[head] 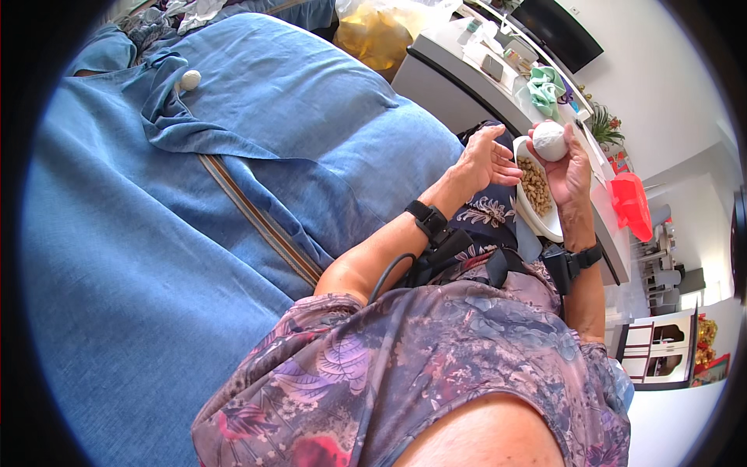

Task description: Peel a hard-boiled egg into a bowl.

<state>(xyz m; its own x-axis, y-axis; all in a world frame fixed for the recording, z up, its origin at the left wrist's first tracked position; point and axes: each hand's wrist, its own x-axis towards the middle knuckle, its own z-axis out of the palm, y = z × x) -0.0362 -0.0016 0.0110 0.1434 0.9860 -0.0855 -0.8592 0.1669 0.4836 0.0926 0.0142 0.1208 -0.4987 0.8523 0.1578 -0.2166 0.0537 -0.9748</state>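
My right hand (567, 175) is turned palm up and holds a white ball (550, 141) with a slightly crumpled surface; its material is unclear. Left of it, my left hand (487, 160) is empty, its fingers a little apart and pointing towards the ball. Below both hands, a white oval tub (528, 219) holds what look like peanuts in their shells (534, 185). The right forearm passes over the tub's right side. A second, similar white ball (190, 80) rests on the blue-covered sofa (280, 87), far from my hands.
A long cabinet (467, 87) beside me carries a phone (492, 68), a mint-green cloth (545, 90) and small items. A red plastic bag (630, 205) hangs near its edge. At the sofa's far end stands a plastic bag with yellow contents (373, 35). A cable (388, 271) runs by my left arm.
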